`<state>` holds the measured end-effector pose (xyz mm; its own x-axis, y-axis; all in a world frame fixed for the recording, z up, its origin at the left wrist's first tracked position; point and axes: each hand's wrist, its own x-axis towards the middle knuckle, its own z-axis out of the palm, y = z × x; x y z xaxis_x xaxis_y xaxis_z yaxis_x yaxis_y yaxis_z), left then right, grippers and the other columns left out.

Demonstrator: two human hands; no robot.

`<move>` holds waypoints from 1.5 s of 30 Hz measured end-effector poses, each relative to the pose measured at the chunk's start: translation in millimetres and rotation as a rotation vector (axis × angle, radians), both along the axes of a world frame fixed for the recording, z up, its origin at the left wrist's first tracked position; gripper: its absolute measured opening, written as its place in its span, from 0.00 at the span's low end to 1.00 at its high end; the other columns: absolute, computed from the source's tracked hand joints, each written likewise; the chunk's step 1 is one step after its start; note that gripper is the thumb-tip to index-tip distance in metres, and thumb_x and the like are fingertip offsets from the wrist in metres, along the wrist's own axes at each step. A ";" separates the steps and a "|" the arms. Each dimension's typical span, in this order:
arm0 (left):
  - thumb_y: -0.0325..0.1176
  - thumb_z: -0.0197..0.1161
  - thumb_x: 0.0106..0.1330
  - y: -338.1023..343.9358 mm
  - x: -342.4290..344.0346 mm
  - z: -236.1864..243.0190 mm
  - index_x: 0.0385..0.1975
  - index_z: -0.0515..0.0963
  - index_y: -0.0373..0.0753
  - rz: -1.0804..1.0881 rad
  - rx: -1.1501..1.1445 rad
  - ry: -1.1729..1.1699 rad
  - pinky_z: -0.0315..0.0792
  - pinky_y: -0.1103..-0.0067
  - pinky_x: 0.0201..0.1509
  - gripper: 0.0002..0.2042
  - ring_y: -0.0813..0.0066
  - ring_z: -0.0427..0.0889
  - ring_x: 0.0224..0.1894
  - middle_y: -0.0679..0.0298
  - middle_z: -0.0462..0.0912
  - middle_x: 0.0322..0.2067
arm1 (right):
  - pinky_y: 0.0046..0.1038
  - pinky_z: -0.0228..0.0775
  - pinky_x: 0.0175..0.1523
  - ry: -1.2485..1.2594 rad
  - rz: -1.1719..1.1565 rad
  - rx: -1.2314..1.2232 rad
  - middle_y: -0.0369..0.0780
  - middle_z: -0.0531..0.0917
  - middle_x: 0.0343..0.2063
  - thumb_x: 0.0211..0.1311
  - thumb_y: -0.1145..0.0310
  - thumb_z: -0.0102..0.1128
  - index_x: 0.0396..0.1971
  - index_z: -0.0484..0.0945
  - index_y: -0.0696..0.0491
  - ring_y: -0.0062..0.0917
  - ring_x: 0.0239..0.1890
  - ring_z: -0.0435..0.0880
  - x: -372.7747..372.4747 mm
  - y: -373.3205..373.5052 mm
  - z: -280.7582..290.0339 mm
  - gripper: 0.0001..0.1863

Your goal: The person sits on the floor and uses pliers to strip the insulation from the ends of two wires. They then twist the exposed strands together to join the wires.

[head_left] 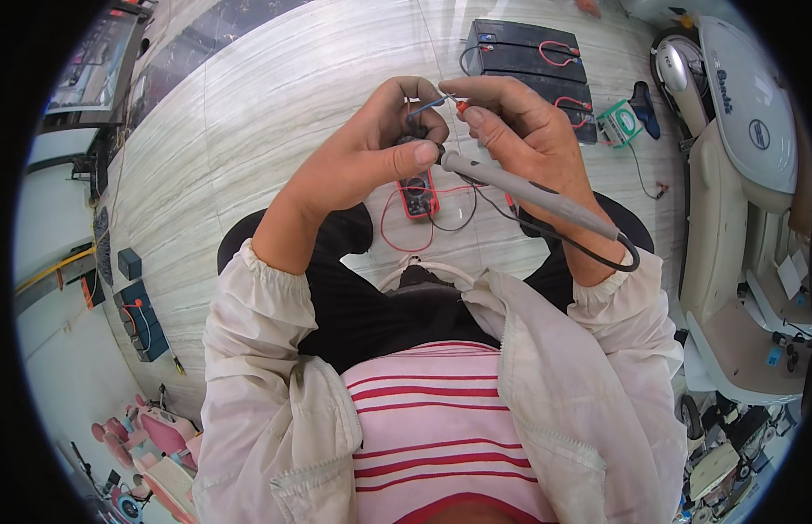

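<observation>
Floor, far left: a dark blue box (pixel 142 316) with a red lead lies on the pale striped floor (pixel 248 113), well apart from my hands.
My left hand (pixel 371 153): fingers curled and pressed together, thumb and forefinger pinching thin wires (pixel 428 105) held up in front of me.
Multimeter (pixel 419 194): red-cased, on the floor below my hands, red and black leads looping around it.
My right hand (pixel 519 131): fingertips pinching the orange wire end (pixel 462 106), touching the wires from my left hand.
Grey probe (pixel 528 192): its handle lies across my right palm and wrist, tip beside my left thumb.
Batteries (pixel 528 61): black, beyond my hands.
Scooter (pixel 746 175): white, far right.
</observation>
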<state>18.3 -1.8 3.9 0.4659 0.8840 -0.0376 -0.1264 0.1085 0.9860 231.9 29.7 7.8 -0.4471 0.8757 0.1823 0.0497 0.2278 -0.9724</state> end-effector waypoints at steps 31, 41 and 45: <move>0.49 0.65 0.64 -2.5 -3.0 -5.4 0.65 0.59 0.32 0.005 0.055 0.048 0.64 0.89 0.36 0.37 0.84 0.71 0.39 0.63 0.74 0.43 | 0.21 0.71 0.43 -0.069 0.001 0.117 0.36 0.82 0.37 0.67 0.74 0.59 0.48 0.84 0.49 0.20 0.37 0.79 -1.1 0.5 -0.3 0.13; 0.49 0.65 0.64 -2.0 -3.8 -2.2 0.66 0.60 0.31 -0.004 0.048 0.062 0.65 0.89 0.36 0.37 0.84 0.72 0.39 0.63 0.74 0.42 | 0.19 0.70 0.48 -0.124 0.068 0.124 0.33 0.81 0.40 0.71 0.74 0.55 0.53 0.82 0.53 0.14 0.41 0.77 3.3 1.7 0.0 0.14; 0.49 0.65 0.64 -2.9 -2.8 -3.4 0.65 0.60 0.30 0.014 0.053 0.062 0.64 0.90 0.35 0.38 0.84 0.72 0.39 0.64 0.74 0.42 | 0.19 0.69 0.48 -0.114 0.062 0.100 0.32 0.81 0.40 0.71 0.73 0.55 0.53 0.82 0.53 0.13 0.41 0.76 2.1 0.6 1.1 0.14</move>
